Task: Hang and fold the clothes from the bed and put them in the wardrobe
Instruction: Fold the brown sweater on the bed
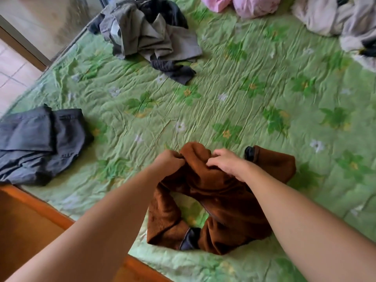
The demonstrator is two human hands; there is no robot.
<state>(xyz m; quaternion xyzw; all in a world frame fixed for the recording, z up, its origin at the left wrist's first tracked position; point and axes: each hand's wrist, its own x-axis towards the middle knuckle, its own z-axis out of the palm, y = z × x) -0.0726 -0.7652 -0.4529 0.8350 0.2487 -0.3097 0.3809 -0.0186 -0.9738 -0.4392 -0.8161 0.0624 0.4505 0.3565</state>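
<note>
Down in the lower middle of the frame, a brown fleece garment (223,202) lies crumpled on the bed (244,88), near its bottom edge. Dark cuffs show at its lower end and at its upper right corner. Both bare arms reach in from the bottom of the frame to its upper edge.

The left hand (169,161) is closed in a fist, with a bunch of the brown fabric gripped between the curled fingers and thumb. The right hand (225,162) sits just beside it on the same raised fold, its fingers bent and their tips dug into the fleece, holding it. The two hands are close together but not touching.

A green bedcover with a leaf and flower print, heavily creased, spreads across the bed. At the left edge of the frame lies a folded dark grey garment (38,139). In the upper middle is a loose pile of grey and black clothes (150,33), with a dark piece (175,71) trailing from its lower side. Pink cloth (244,5) lies at the top edge, and pale grey clothes (335,19) fill the upper right corner. A wooden bed frame (30,210) shows at the lower left, and tiled floor (12,68) at the upper left.
</note>
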